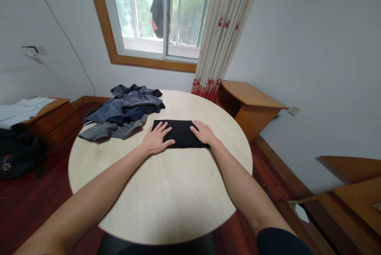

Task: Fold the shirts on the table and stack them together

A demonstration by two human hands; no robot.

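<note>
A black piece of cloth, folded into a flat rectangle (182,134), lies on the round pale wooden table (172,191). My left hand (156,138) rests on its left end, palm down with the fingers spread. On the right end lies my right hand (203,131), flat, its fingers stretched toward the far edge. Neither hand grips the cloth. Beyond my left hand sits a loose heap of crumpled grey and dark blue clothes (126,106).
A wooden desk (253,96) stands behind the table at the right, beside a patterned curtain (226,28). Papers (25,108) cover a low drawer cabinet (56,124) at the left, with a black bag (18,151) near it. Wooden furniture (351,199) fills the lower right.
</note>
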